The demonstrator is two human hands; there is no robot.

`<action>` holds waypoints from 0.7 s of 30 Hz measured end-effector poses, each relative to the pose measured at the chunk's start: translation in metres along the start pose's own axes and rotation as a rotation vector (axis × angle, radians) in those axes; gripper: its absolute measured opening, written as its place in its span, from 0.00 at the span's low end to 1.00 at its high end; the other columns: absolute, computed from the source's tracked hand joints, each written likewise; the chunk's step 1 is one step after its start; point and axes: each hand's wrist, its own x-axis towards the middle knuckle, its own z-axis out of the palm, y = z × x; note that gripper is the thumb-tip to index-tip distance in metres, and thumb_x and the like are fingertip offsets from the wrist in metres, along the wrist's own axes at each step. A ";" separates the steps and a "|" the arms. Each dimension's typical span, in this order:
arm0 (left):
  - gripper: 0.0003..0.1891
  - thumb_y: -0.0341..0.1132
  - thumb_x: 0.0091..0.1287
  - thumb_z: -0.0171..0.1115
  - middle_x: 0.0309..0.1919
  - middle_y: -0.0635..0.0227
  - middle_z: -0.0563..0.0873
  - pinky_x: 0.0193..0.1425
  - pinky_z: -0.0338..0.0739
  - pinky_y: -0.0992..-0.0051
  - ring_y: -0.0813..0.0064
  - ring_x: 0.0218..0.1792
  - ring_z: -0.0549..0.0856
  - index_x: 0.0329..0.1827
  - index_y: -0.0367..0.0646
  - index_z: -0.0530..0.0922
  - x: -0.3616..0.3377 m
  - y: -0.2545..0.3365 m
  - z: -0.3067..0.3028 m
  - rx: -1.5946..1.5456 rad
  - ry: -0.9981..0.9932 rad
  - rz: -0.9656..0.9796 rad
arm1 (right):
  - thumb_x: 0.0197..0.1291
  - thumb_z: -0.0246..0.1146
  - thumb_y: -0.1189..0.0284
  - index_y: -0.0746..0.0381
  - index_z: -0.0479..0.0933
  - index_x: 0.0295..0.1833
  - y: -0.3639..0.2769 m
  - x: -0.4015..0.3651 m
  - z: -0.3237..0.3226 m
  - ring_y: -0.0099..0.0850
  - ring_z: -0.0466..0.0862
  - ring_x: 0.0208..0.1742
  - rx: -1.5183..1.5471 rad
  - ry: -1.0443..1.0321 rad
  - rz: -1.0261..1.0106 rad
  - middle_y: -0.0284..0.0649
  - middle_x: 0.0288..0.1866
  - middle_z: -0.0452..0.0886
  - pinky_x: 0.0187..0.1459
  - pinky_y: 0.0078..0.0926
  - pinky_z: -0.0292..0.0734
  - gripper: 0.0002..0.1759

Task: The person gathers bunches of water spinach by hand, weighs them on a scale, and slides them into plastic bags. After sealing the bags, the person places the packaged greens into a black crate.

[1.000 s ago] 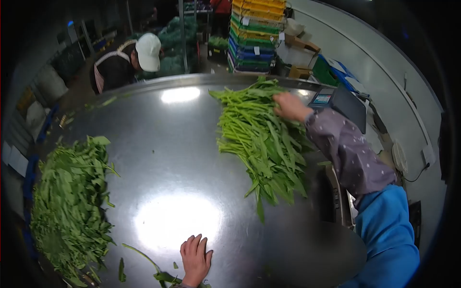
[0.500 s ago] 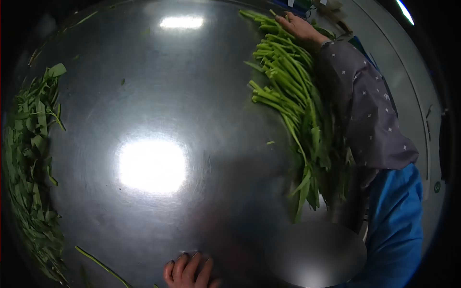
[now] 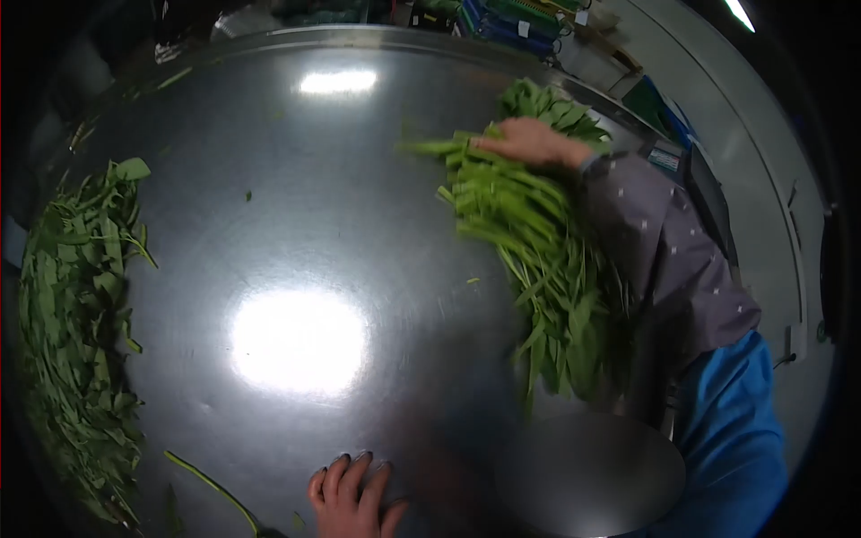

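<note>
The right hand (image 3: 529, 142) lies on the cut-stem end of a bunch of leafy greens (image 3: 560, 260) on the right side of the metal table (image 3: 404, 359), though blur hides whether its fingers are closed around the stems. Well apart from it, the left hand (image 3: 350, 502) is open, palm down at the table's near side, with a loose green stem (image 3: 213, 486) to its left. A larger heap of greens (image 3: 76, 332) lies along the table's left side.

Two bright reflections glare on the metal bench (image 3: 404, 359); the larger washes out surface detail. A lit lamp (image 3: 739, 13) shows at upper right. Surroundings are dim. Wide-angle distortion curves the edges into black corners. Motion blur softens the green stems (image 3: 511, 202).
</note>
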 end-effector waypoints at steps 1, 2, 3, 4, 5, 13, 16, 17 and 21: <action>0.26 0.40 0.51 0.65 0.57 0.58 0.70 0.61 0.55 0.57 0.55 0.59 0.65 0.54 0.43 0.72 0.000 0.001 0.000 -0.014 0.028 0.009 | 0.56 0.41 0.35 0.67 0.77 0.36 -0.016 -0.020 0.002 0.36 0.73 0.26 0.020 -0.042 -0.015 0.46 0.20 0.69 0.32 0.38 0.68 0.42; 0.26 0.40 0.51 0.65 0.57 0.58 0.70 0.61 0.55 0.57 0.55 0.59 0.65 0.54 0.43 0.72 -0.001 0.001 0.000 -0.003 0.039 0.020 | 0.56 0.43 0.36 0.66 0.77 0.36 -0.032 -0.042 0.007 0.37 0.73 0.27 0.039 -0.083 -0.031 0.45 0.21 0.71 0.35 0.37 0.69 0.40; 0.26 0.40 0.52 0.65 0.57 0.58 0.70 0.61 0.55 0.57 0.55 0.60 0.65 0.55 0.44 0.72 -0.002 0.001 0.000 0.001 0.055 0.026 | 0.55 0.46 0.38 0.65 0.77 0.36 -0.042 -0.062 0.021 0.37 0.74 0.29 -0.024 -0.040 -0.112 0.44 0.22 0.71 0.40 0.37 0.69 0.37; 0.27 0.40 0.52 0.65 0.57 0.59 0.70 0.62 0.55 0.57 0.55 0.60 0.65 0.56 0.44 0.71 -0.002 0.001 0.001 0.005 0.068 0.034 | 0.54 0.50 0.40 0.63 0.76 0.37 -0.054 -0.085 0.036 0.37 0.75 0.31 -0.087 0.001 -0.190 0.43 0.22 0.72 0.45 0.36 0.68 0.34; 0.27 0.40 0.52 0.65 0.57 0.59 0.70 0.62 0.55 0.57 0.55 0.60 0.65 0.56 0.44 0.71 -0.001 0.001 0.002 0.014 0.070 0.047 | 0.52 0.53 0.41 0.62 0.77 0.38 -0.071 -0.115 0.041 0.36 0.75 0.34 -0.092 0.021 -0.286 0.42 0.24 0.73 0.49 0.37 0.66 0.32; 0.24 0.39 0.53 0.65 0.56 0.58 0.69 0.63 0.53 0.56 0.56 0.61 0.63 0.53 0.42 0.73 -0.005 0.002 0.012 0.082 0.117 0.071 | 0.40 0.68 0.51 0.57 0.72 0.47 -0.165 -0.321 0.086 0.36 0.72 0.49 0.096 -0.080 -0.631 0.39 0.44 0.73 0.61 0.45 0.58 0.30; 0.21 0.34 0.53 0.65 0.56 0.59 0.69 0.63 0.54 0.58 0.57 0.61 0.64 0.51 0.41 0.73 -0.005 0.006 0.016 0.073 0.182 0.097 | 0.39 0.70 0.54 0.57 0.71 0.51 -0.182 -0.358 0.066 0.37 0.71 0.55 0.226 0.159 -0.642 0.40 0.50 0.73 0.62 0.45 0.57 0.33; 0.19 0.33 0.53 0.64 0.55 0.59 0.69 0.63 0.54 0.58 0.57 0.60 0.64 0.49 0.41 0.74 -0.005 0.010 0.020 0.026 0.218 0.076 | 0.39 0.70 0.54 0.57 0.71 0.51 -0.181 -0.370 0.059 0.37 0.71 0.55 0.225 0.175 -0.634 0.40 0.50 0.73 0.62 0.45 0.57 0.33; 0.15 0.30 0.59 0.57 0.45 0.56 0.75 0.55 0.66 0.67 0.59 0.49 0.73 0.49 0.35 0.73 0.014 0.051 0.024 -0.308 0.162 0.100 | 0.46 0.68 0.60 0.61 0.71 0.50 -0.152 -0.450 0.089 0.37 0.75 0.52 0.433 0.460 0.019 0.42 0.47 0.76 0.54 0.38 0.67 0.27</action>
